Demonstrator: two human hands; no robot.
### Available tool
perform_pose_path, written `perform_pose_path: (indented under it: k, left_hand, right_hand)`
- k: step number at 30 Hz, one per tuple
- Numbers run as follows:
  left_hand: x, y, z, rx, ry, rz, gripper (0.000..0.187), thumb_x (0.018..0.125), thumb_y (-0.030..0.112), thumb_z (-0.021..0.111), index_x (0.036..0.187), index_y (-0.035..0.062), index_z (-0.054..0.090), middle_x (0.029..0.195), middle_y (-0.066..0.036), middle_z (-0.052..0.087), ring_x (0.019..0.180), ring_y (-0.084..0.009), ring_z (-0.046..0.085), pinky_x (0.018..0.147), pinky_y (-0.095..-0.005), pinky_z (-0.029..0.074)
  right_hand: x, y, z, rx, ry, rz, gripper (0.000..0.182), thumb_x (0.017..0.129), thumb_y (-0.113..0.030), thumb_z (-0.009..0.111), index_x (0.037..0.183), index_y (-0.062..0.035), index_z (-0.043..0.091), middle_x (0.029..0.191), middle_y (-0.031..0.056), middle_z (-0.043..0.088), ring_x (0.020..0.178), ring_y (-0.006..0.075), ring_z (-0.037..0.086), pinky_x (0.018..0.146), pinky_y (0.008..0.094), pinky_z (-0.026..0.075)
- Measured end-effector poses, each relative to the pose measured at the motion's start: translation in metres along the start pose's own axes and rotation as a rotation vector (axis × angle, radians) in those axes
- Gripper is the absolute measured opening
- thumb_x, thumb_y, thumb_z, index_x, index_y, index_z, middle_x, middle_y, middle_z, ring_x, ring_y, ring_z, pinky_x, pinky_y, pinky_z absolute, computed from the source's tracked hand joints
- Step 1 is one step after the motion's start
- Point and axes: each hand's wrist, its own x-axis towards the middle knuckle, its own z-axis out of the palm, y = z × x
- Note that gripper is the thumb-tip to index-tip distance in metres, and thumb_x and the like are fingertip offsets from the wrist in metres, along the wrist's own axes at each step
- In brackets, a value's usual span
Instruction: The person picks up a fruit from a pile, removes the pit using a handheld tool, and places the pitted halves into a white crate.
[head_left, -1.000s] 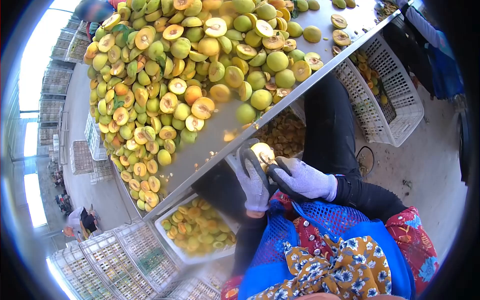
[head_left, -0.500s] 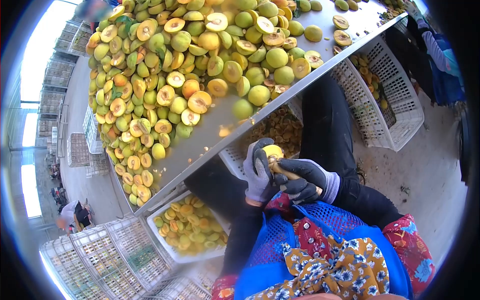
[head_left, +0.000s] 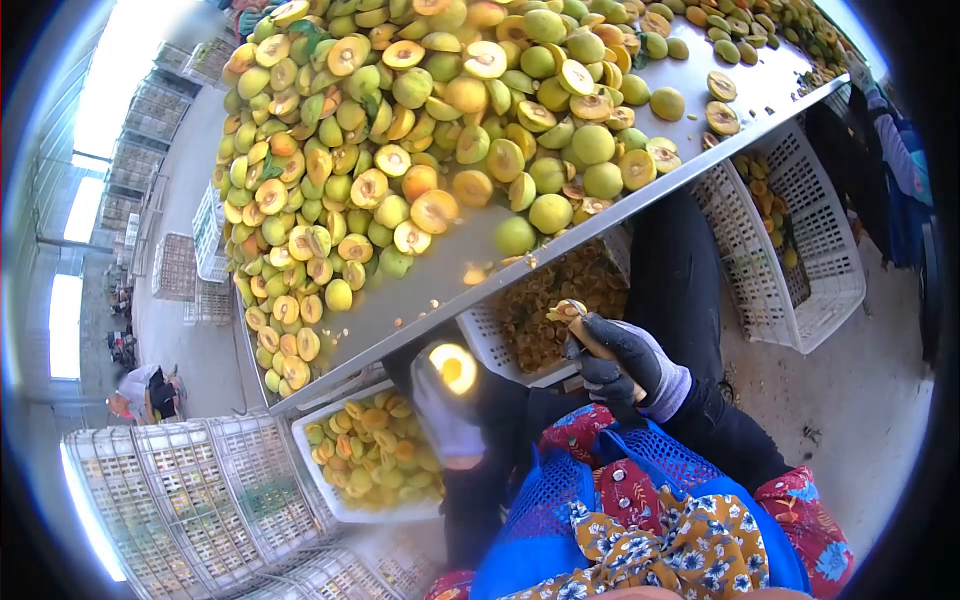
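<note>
My left hand, in a grey glove, is closed around a halved yellow stone fruit. It is blurred and beside the white crate of fruit halves at lower left. My gloved right hand grips the wooden handle of a small pitting tool. At the tool's tip sits a brownish scrap of fruit. Below the tip stands a crate full of brown scraps, partly under the table edge. On the metal table lies a heap of halved yellow-green fruit.
The table's raised metal rim runs diagonally before me. A white crate with some fruit stands at right, near another person's sleeve. Stacked crates fill the lower left. Another person bends over farther back.
My hands have parted: the left has moved left and down with the fruit half, toward the crate of halves. The right still holds the tool, with a scrap at its tip.
</note>
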Motion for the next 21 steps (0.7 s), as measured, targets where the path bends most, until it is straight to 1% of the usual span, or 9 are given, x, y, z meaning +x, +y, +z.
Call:
perform_pose_path:
  k: [2, 3, 5, 9, 10, 14, 16, 18, 21]
  left_hand:
    - [-0.027, -0.064, -0.025, 0.007, 0.067, -0.283, 0.040, 0.095, 0.020, 0.059, 0.128, -0.0016, 0.050, 0.115, -0.023, 0.058, 0.108, -0.0371, 0.059, 0.085, -0.0407, 0.050]
    - [-0.014, -0.054, -0.053, 0.015, -0.078, -0.668, 0.047, 0.098, 0.028, 0.055, 0.134, -0.0022, 0.047, 0.127, -0.026, 0.054, 0.115, -0.0405, 0.055, 0.092, -0.0441, 0.048]
    - [-0.021, -0.083, -0.056, 0.598, -0.143, -0.709, 0.047, 0.101, 0.032, 0.049, 0.133, -0.0024, 0.049, 0.132, -0.027, 0.052, 0.119, -0.0419, 0.052, 0.098, -0.0462, 0.045]
    - [0.066, -0.044, -0.050, 0.428, 0.079, -0.418, 0.049, 0.099, 0.036, 0.053, 0.130, -0.0019, 0.053, 0.130, -0.028, 0.053, 0.120, -0.0436, 0.051, 0.100, -0.0476, 0.042]
    - [0.094, -0.032, -0.038, 0.395, 0.082, -0.315, 0.048, 0.098, 0.036, 0.054, 0.128, -0.0017, 0.054, 0.127, -0.028, 0.054, 0.119, -0.0435, 0.051, 0.099, -0.0474, 0.043]
    - [0.182, -0.027, 0.033, 0.496, -0.183, -0.141, 0.052, 0.088, 0.038, 0.067, 0.122, 0.0004, 0.056, 0.119, -0.027, 0.058, 0.113, -0.0412, 0.055, 0.096, -0.0481, 0.044]
    - [0.194, -0.034, 0.050, 0.302, -0.258, -0.132, 0.056, 0.085, 0.039, 0.068, 0.124, -0.0001, 0.055, 0.120, -0.025, 0.058, 0.112, -0.0408, 0.057, 0.095, -0.0472, 0.046]
    - [0.193, -0.044, 0.058, 0.026, -0.303, -0.100, 0.060, 0.081, 0.036, 0.070, 0.126, 0.0011, 0.053, 0.115, -0.023, 0.062, 0.111, -0.0393, 0.059, 0.094, -0.0456, 0.048]
    - [0.160, -0.040, 0.050, -0.103, -0.106, -0.069, 0.043, 0.079, 0.019, 0.074, 0.110, 0.0023, 0.050, 0.094, -0.019, 0.063, 0.078, -0.0348, 0.064, 0.073, -0.0385, 0.054]
  right_hand:
    - [0.005, -0.001, -0.011, 0.025, 0.032, 0.049, 0.038, 0.103, -0.039, 0.048, 0.113, -0.0044, 0.059, 0.058, -0.0012, 0.047, 0.044, 0.0080, 0.042, 0.044, 0.0203, 0.037]
    - [0.008, -0.002, -0.010, 0.032, 0.052, 0.052, 0.038, 0.103, -0.039, 0.048, 0.116, -0.0046, 0.059, 0.058, -0.0011, 0.047, 0.044, 0.0081, 0.042, 0.044, 0.0204, 0.038]
    - [0.011, -0.003, -0.010, 0.050, 0.104, 0.060, 0.039, 0.104, -0.038, 0.047, 0.121, -0.0050, 0.058, 0.059, -0.0007, 0.048, 0.043, 0.0083, 0.042, 0.044, 0.0206, 0.038]
    - [0.031, -0.007, -0.046, 0.434, -0.186, 0.211, 0.039, 0.104, -0.037, 0.045, 0.123, -0.0058, 0.058, 0.061, 0.0001, 0.051, 0.044, 0.0080, 0.046, 0.042, 0.0209, 0.040]
    - [0.032, -0.009, -0.047, 0.367, -0.137, 0.227, 0.038, 0.104, -0.038, 0.045, 0.118, -0.0056, 0.058, 0.062, 0.0005, 0.052, 0.043, 0.0080, 0.046, 0.041, 0.0212, 0.040]
    - [0.023, -0.014, -0.027, 0.070, 0.119, 0.169, 0.035, 0.103, -0.038, 0.046, 0.108, -0.0057, 0.058, 0.063, 0.0017, 0.053, 0.043, 0.0085, 0.047, 0.040, 0.0213, 0.040]
    - [0.017, -0.016, -0.021, -0.006, 0.110, 0.120, 0.034, 0.103, -0.037, 0.047, 0.109, -0.0058, 0.058, 0.063, 0.0018, 0.052, 0.043, 0.0088, 0.048, 0.041, 0.0210, 0.040]
    - [0.015, -0.011, -0.023, 0.036, 0.110, 0.085, 0.038, 0.104, -0.037, 0.044, 0.122, -0.0043, 0.054, 0.065, 0.0023, 0.051, 0.041, 0.0083, 0.044, 0.037, 0.0198, 0.037]
    - [0.017, -0.012, -0.030, 0.120, 0.072, 0.083, 0.042, 0.105, -0.037, 0.042, 0.127, -0.0028, 0.052, 0.065, 0.0024, 0.050, 0.040, 0.0080, 0.042, 0.035, 0.0192, 0.036]
